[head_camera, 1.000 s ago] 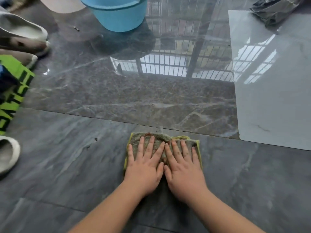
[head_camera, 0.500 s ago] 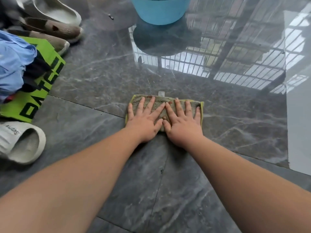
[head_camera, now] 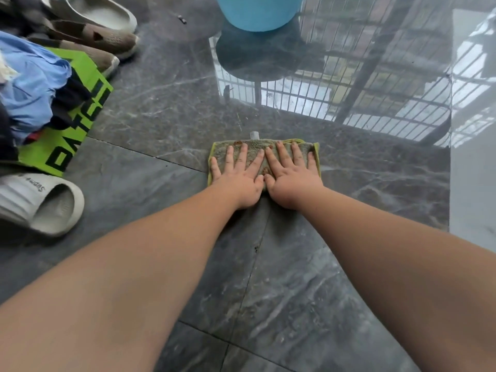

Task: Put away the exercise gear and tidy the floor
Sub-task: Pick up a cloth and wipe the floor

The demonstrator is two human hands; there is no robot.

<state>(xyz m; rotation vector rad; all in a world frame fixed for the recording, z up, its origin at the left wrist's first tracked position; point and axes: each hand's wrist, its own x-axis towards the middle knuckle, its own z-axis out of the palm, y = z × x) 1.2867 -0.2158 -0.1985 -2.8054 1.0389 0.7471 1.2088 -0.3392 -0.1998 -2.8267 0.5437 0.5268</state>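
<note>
A folded grey-green cleaning cloth (head_camera: 257, 146) with a yellow-green hem and a small white tag lies flat on the dark marble floor (head_camera: 268, 277). My left hand (head_camera: 239, 178) presses on its left half with straight, spread fingers. My right hand (head_camera: 291, 177) presses on its right half the same way, thumb against thumb. Both arms are stretched far forward. Rust-coloured stains mark the cloth between my fingers.
A blue bucket (head_camera: 257, 12) stands ahead at the top. To the left are a green bag with black letters (head_camera: 72, 135) under blue clothing (head_camera: 35, 84), a white slide sandal (head_camera: 40, 202) and several brown and beige shoes (head_camera: 91, 36). Paler floor (head_camera: 472, 183) lies at right.
Both hands have pushed the cloth forward across the floor, away from me, towards the bucket. My arms have stretched out and the view has shifted left, showing the bag and shoes.
</note>
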